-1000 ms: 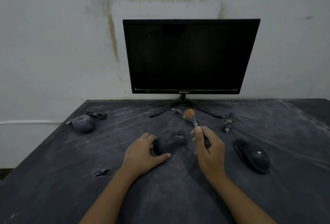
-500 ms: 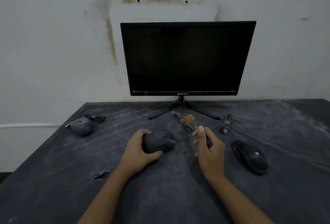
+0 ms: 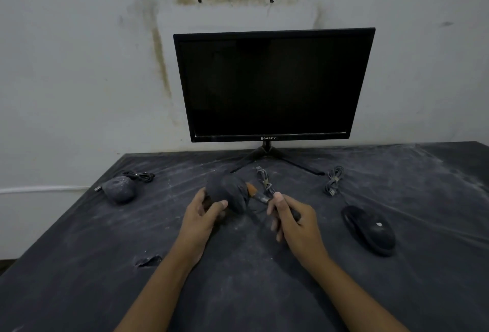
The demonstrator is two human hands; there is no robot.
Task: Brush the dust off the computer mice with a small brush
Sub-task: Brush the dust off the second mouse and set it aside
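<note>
Bare left forearm (image 3: 164,286), bare right forearm (image 3: 352,292), bare left grip (image 3: 201,222), bare right grip (image 3: 296,223)

Brush (image 3: 257,195) partly hidden in right hand (image 3: 293,222).

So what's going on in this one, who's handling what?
A person works at a dusty black table. The left hand grips a dust-coated mouse, tipped up off the surface, while the right hand holds a small brush with its orange bristles at the mouse's right side. Two more wait: a grey dusty mouse far left and a darker mouse on the right.
</note>
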